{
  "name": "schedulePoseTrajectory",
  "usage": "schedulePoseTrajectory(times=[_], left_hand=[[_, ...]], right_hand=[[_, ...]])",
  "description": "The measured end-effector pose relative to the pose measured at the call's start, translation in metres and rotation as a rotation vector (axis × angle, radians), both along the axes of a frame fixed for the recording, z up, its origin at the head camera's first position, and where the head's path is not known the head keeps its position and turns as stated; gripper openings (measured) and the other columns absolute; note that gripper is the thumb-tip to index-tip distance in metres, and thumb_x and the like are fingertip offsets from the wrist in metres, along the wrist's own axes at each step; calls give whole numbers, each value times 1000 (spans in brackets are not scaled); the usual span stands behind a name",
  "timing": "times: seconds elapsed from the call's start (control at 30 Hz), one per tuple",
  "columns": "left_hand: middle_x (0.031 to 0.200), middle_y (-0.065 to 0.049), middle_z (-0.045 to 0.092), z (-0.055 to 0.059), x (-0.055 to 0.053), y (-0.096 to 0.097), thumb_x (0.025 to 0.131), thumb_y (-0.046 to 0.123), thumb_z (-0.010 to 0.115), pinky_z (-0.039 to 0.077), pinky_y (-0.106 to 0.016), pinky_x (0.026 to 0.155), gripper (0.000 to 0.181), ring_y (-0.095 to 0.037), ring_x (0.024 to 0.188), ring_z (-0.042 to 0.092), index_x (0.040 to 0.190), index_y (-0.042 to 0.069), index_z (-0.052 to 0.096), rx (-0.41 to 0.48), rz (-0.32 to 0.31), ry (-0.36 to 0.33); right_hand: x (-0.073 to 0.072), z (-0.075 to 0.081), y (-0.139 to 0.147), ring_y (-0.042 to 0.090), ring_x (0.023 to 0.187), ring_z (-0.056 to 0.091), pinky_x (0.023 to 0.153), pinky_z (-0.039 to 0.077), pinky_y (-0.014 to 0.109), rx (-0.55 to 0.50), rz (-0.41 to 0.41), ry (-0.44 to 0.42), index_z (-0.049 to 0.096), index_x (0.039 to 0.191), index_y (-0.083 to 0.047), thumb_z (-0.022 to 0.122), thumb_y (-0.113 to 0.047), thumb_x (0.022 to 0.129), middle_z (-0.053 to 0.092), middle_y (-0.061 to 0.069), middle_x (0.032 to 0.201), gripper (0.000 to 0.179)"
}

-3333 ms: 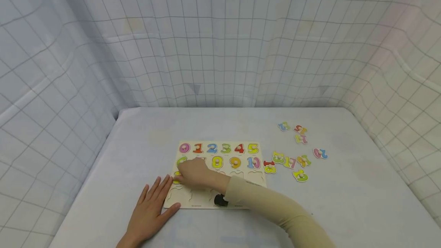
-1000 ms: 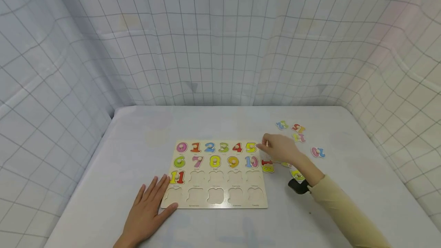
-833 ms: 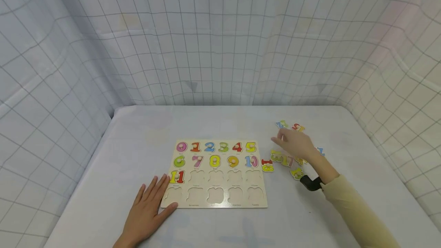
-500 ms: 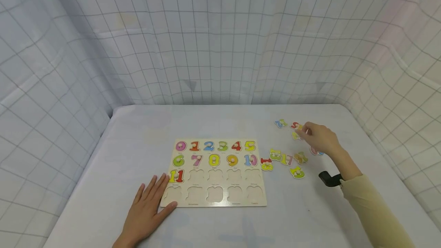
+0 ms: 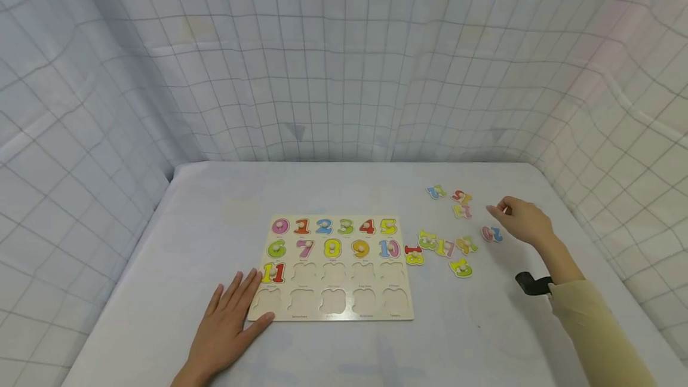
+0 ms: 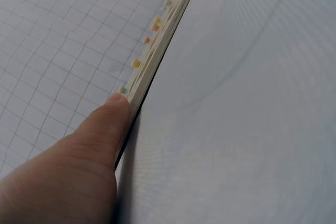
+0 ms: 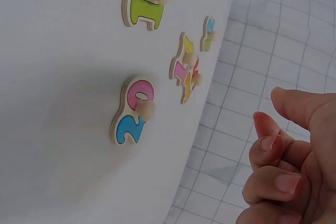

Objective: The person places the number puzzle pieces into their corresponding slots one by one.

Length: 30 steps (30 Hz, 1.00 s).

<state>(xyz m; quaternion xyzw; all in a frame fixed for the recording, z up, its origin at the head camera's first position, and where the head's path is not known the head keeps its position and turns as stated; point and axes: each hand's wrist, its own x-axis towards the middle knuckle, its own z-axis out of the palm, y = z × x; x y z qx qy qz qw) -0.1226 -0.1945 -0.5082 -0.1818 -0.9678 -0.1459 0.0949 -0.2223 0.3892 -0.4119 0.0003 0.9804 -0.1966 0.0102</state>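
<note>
A wooden number puzzle board (image 5: 317, 320) lies flat on the table with knobbed pieces 0 to 11 in its recesses; the lower recesses are bare. My left hand (image 5: 223, 333) rests at the board's left edge, fingers straight. In the left wrist view its thumb (image 6: 100, 129) touches the board's side. My right hand (image 5: 521, 220) hovers over the table at right, holding nothing; its fingers are loosely curled and the thumb and index tip stand apart in the right wrist view. Nearest to it is the pink and blue number 20 piece (image 7: 128, 111), lying loose.
Several other loose number pieces lie right of the board, among them an 18 piece (image 5: 414, 255) by its edge, a 17 piece (image 5: 445, 248) and a 15 piece (image 5: 461, 197). A black wrist mount (image 5: 532, 283) sits on the right wrist. Grid-patterned curtains (image 5: 344, 76) surround the table.
My right hand pressed at the 11 piece's spot on the board, then lifted off and swept right across the loose pieces, beyond the number 20 piece. My left hand has stayed put.
</note>
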Motion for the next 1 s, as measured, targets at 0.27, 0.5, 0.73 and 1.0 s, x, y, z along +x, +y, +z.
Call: schedulePoseTrajectory(times=[0.27, 0.5, 0.73, 1.0], left_hand=[[151, -6, 33, 1, 0, 1, 89, 57, 54, 2, -42, 113, 80, -27, 140, 20, 151, 14, 28, 0, -3, 4], [151, -5, 33, 2, 0, 0, 89, 58, 54, 1, -41, 113, 80, -26, 141, 19, 151, 14, 28, -6, 3, -2], [151, -5, 33, 5, 1, -1, 90, 57, 54, 2, -41, 113, 78, -25, 141, 19, 150, 14, 29, 13, -1, -7], [150, -5, 34, 7, 4, 2, 90, 55, 55, 5, -42, 113, 77, -26, 140, 22, 149, 13, 31, 31, -7, 20]], right_hand=[[-9, -8, 4, 20, 61, 48, 49, 36, 31, -24, -19, -12, 56, 96, -2, 46, -44, 98, 56, 7, 77, 43], [-31, -13, -11, 19, 59, 47, 48, 36, 31, -34, 2, -49, 56, 97, -2, 48, -39, 98, 55, 7, 75, 38], [-69, -26, -38, 20, 63, 53, 55, 39, 34, -72, -4, -160, 58, 102, 0, 43, -41, 100, 60, 6, 72, 43], [-99, -39, -71, 39, 89, 58, 79, 43, 55, -41, -114, -188, 56, 111, 10, 37, -43, 101, 61, 25, 103, 58]])
